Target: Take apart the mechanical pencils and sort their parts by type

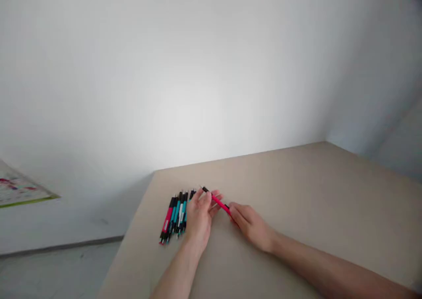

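A pink pen with a black tip section slants between my two hands above the table. My left hand grips it near the tip, thumb on top and the other fingers behind. At the pen's lower right end, my right hand has its thumb and fingers closed around it, hiding that end. Just left of my left hand lies a row of pens: a pink one at the outer side and several teal and black ones beside it. My left hand covers part of the row.
The beige tabletop reaches back to a white wall and rightward to a corner. Its left edge drops to a grey floor. A colourful sheet with a green border shows at the far left.
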The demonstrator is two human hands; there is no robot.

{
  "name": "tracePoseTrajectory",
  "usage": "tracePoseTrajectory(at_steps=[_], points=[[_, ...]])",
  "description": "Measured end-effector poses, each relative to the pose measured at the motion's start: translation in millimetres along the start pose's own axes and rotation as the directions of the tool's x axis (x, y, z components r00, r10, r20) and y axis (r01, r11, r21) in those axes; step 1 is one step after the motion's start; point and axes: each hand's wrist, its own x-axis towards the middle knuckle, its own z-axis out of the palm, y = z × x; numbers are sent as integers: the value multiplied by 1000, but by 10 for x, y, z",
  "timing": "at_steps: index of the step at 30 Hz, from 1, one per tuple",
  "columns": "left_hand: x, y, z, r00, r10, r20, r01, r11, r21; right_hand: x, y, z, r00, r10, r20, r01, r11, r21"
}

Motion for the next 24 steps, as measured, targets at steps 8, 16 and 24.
tracePoseTrajectory(at_steps=[8,16,24], points=[[-52,-2,-80,978,-106,181,90,991,98,-2,-11,-60,991,10,130,-5,999,-38],[-270,-45,19,896,-313,314,170,897,408,21,77,-112,994,111,2,-96,851,517],[-337,-163,69,921,-306,243,175,880,442,34,95,-63,974,226,-35,-142,715,685]])
